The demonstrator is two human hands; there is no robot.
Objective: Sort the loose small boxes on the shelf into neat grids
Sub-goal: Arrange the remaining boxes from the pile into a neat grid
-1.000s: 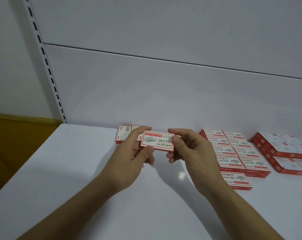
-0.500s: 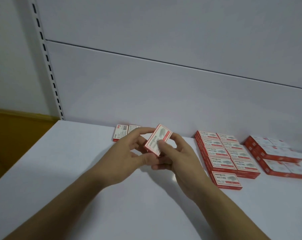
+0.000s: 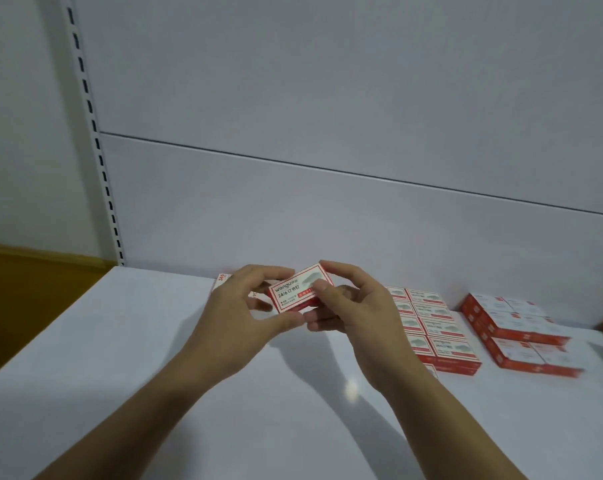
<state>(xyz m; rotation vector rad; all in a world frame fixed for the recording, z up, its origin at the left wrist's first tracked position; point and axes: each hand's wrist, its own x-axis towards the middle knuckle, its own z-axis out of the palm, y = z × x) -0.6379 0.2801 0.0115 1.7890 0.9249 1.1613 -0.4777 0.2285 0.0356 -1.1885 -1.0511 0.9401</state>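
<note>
Both hands pinch one small box: your left hand takes its left end between thumb and fingertips, and your right hand has its thumb on the printed face with the fingers curled behind. You hold the box tilted above the shelf, label up, just left of the near grid. Level it, match the grid's print direction, then butt it square against the grid's front row. Another loose box waits farther left of the grid.

"wengu" and "24/6" — on the held box
</note>
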